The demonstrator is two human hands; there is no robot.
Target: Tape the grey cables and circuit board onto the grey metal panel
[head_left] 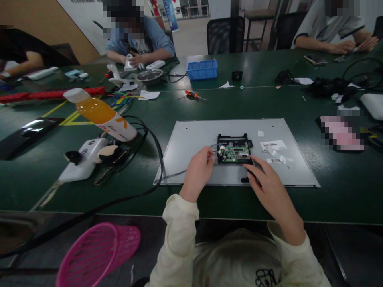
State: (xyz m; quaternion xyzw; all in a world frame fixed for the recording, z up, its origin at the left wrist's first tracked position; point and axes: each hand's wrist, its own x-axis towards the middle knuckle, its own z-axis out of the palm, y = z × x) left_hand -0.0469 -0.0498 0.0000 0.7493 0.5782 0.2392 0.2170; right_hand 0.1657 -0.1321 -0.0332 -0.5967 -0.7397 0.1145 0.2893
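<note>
A flat grey metal panel (pixel 194 135) lies on the green table, with a black frame holding a green circuit board (pixel 231 154) at its middle. My left hand (pixel 199 169) is at the frame's left edge, its fingers pinched on a thin cable (pixel 176 173) that runs left over the panel. On the other side, my right hand (pixel 267 183) has its fingers apart and touches the frame's lower right corner. White labels (pixel 273 146) and a clear strip lie on the panel's right part.
Left of the panel are an orange drink bottle (pixel 103 115), a white power strip (pixel 85 159) and black cables. Beyond it lie an orange screwdriver (pixel 195 95) and a blue basket (pixel 202 70). Several people sit across the table. A pink basket (pixel 98 255) stands below the front edge.
</note>
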